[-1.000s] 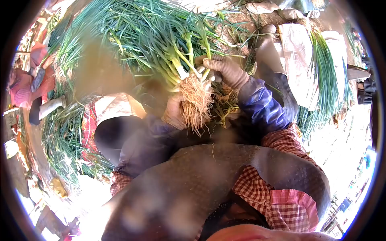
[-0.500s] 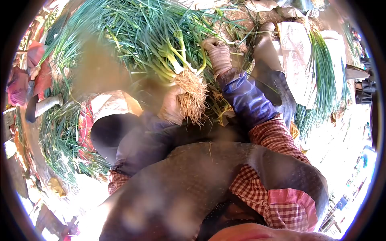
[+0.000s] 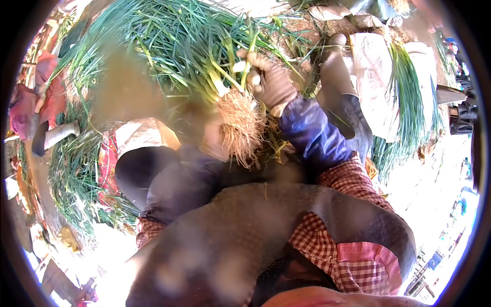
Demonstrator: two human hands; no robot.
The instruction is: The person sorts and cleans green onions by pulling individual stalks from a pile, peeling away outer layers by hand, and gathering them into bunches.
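Note:
A bunch of green onions [image 3: 217,82] with long tan roots [image 3: 241,120] is held in front of me, its leaves reaching up over a large green pile [image 3: 169,38]. My left hand [image 3: 215,137] is closed around the bunch near the roots, partly hidden behind them and blurred by a smudge. At the right side of the bunch, my gloved right hand [image 3: 271,79] has its fingers curled round a pale green stalk [image 3: 250,53]. Loose roots and yellowed scraps [image 3: 276,146] lie below that hand.
More green onions lie at the left [image 3: 76,179] and over pale sacks [image 3: 376,87] at the right. My boots flank the work area. At the far left edge is another person's pink clothing [image 3: 23,110]. A grey boot [image 3: 60,137] lies near it.
My right hand first moved up and off the bunch into the leaves, then came back down to a stalk at its right side. My left hand has kept its hold, shifting slightly left.

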